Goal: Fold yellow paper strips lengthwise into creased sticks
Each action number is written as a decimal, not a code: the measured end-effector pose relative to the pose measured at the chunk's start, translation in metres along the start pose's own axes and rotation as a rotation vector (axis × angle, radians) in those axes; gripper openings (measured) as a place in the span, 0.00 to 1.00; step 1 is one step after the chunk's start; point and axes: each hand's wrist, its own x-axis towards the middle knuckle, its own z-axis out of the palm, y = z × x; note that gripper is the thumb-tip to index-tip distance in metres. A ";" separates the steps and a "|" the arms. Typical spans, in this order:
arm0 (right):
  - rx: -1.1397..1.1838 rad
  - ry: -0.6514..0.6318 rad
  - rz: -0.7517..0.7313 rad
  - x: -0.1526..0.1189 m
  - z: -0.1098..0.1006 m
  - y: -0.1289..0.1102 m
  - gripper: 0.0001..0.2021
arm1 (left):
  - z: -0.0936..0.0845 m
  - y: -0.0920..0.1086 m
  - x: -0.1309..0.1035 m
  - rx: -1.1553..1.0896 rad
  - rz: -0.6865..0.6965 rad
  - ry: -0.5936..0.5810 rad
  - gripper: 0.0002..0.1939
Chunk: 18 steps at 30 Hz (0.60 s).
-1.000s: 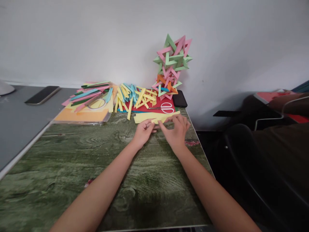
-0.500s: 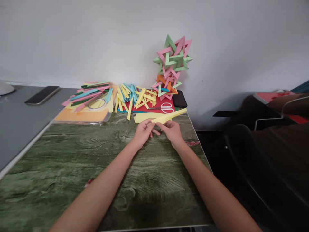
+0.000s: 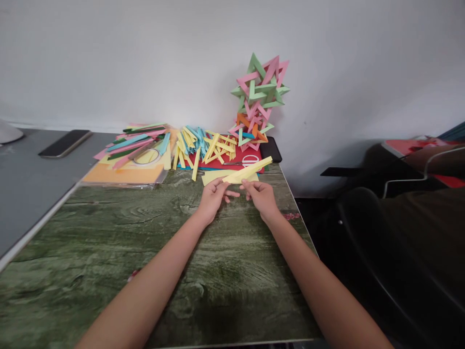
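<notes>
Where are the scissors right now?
Head view, just right of centre: the scissors lie on the red paper, handles to the right, beyond the yellow strip in the left hand.

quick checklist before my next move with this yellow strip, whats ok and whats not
1. Left hand holding the near end of the yellow strip: ok.
2. Right hand gripping the strip: cannot tell; its tips are at the lower edge.
3. Strip clear of the scissors in this view: not ok; it partly covers the handles.
4. Star-shaped paper model apart from both hands: ok.
5. Crease along the strip sharp: cannot tell, too small to judge.
</notes>
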 end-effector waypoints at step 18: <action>-0.150 0.010 -0.210 -0.013 0.013 -0.001 0.10 | 0.000 -0.005 0.001 -0.105 -0.060 -0.030 0.11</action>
